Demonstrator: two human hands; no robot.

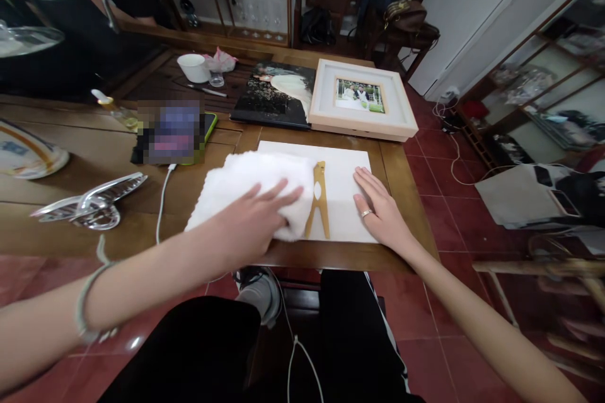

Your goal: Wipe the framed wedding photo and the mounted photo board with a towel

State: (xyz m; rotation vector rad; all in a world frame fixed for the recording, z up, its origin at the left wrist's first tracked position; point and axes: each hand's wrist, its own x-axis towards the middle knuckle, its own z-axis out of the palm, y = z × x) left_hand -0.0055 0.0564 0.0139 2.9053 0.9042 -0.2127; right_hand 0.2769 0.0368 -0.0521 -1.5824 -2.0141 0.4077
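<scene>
My left hand (253,220) lies flat with fingers stretched out on a white cloth (241,182), pressing it onto a white board (340,164) on the wooden table (406,201). My right hand (380,204), a ring on one finger, rests flat and open on the board's right side. Between the hands a wooden easel-back stand (319,198) lies on the board. Both hands hold nothing.
Behind the board lie a white picture frame with a photo (362,104) and a dark photo print (274,94). A phone with cable (172,132), a silver ornament (92,201), a plate (28,154) and a white cup (193,67) sit left. My legs are below the table edge.
</scene>
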